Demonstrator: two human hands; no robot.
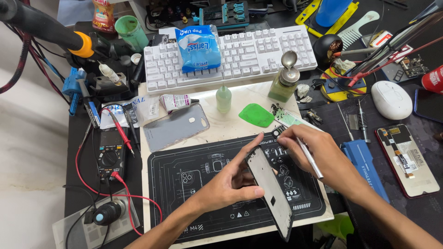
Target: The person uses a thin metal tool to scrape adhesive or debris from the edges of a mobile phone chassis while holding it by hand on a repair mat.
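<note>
My left hand [233, 180] grips a phone frame [272, 191], held tilted on edge above the black work mat [184, 184]. My right hand [318, 154] holds a thin metal tool [310, 159] like a pen, its tip near the frame's upper corner. Both hands meet at the middle of the bench.
A grey phone back cover [175, 127] lies left of the mat, and a green plastic pick [256, 115] and two small bottles [284, 80] lie behind it. A white keyboard [240, 53] carries a blue packet. A multimeter [110, 154] sits left; an opened phone [406, 159] and a mouse [391, 99] sit right.
</note>
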